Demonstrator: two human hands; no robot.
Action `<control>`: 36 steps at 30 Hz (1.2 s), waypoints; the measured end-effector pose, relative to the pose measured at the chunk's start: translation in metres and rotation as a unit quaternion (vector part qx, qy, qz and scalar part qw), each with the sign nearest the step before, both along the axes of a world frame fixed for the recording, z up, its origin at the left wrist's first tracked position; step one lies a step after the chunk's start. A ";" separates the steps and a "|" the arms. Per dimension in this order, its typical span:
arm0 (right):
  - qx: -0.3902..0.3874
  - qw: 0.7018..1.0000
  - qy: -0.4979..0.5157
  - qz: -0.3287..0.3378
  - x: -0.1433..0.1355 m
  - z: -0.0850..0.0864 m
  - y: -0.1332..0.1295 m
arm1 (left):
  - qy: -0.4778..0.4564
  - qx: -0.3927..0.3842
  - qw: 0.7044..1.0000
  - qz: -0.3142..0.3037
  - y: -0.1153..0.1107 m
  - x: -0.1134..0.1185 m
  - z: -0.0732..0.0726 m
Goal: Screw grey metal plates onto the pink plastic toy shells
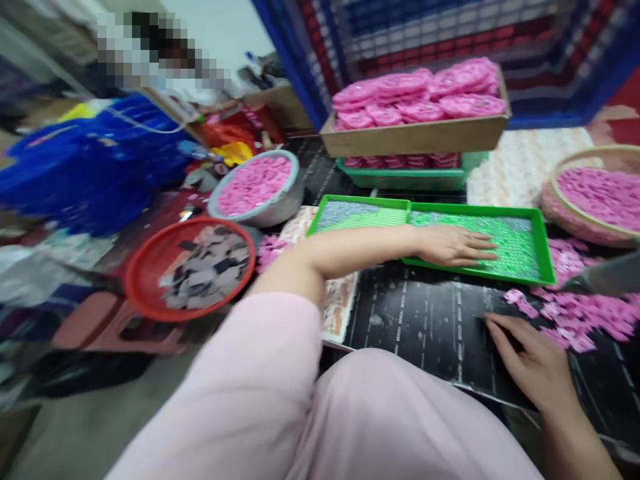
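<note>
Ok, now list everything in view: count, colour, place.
Trays: two, green, side by side on table
Table: one, mostly black, beneath trays
Pink pieces: too many to count, pink, right of trays
Carton: one, brown, on bin
Bundles: several, pink, in carton
Bin: one, green, behind trays
Crate: one, blue, behind carton
Grey bowl: one, grey, left
Red bowl: one, red, left
Scraps: many, grey and black, in red bowl
Cream bowl: one, cream, right
Clutter: uncountable, blurred, upper left
Hands: two, bare; left over right-hand tray, right at table's near edge
</note>
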State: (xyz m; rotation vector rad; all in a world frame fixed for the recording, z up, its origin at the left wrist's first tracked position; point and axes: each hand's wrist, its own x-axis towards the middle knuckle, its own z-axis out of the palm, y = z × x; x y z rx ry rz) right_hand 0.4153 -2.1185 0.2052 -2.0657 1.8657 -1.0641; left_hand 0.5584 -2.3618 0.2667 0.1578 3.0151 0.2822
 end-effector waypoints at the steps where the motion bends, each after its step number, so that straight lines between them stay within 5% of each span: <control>1: -0.002 1.000 0.009 -0.008 -0.002 -0.003 0.000 | -0.005 -0.002 1.000 -0.001 0.004 -0.008 -0.007; 5: 0.015 0.999 0.033 -0.021 -0.012 -0.011 -0.001 | -0.030 -0.018 0.999 0.040 0.007 0.013 -0.019; 10: 0.051 0.996 0.021 -0.066 -0.017 -0.010 -0.001 | 0.060 -0.078 0.966 0.239 0.046 0.104 -0.014; 15: 0.062 0.992 0.019 -0.108 -0.019 -0.010 -0.002 | 0.198 -0.076 0.944 0.253 0.098 0.196 -0.021; 20: 0.018 0.995 0.049 -0.089 -0.017 -0.006 0.002 | 0.296 -0.092 0.858 0.410 0.123 0.264 -0.033; 22: -0.015 0.991 0.073 -0.112 -0.015 -0.004 0.006 | 0.307 -0.106 0.832 0.450 0.134 0.277 -0.038; 27: -0.098 0.972 0.109 -0.181 -0.015 -0.006 0.012 | 0.319 -0.110 0.826 0.451 0.160 0.277 -0.055; 36: -0.108 0.977 0.122 -0.139 -0.039 -0.024 0.012 | 0.320 -0.116 0.798 0.498 0.162 0.270 -0.072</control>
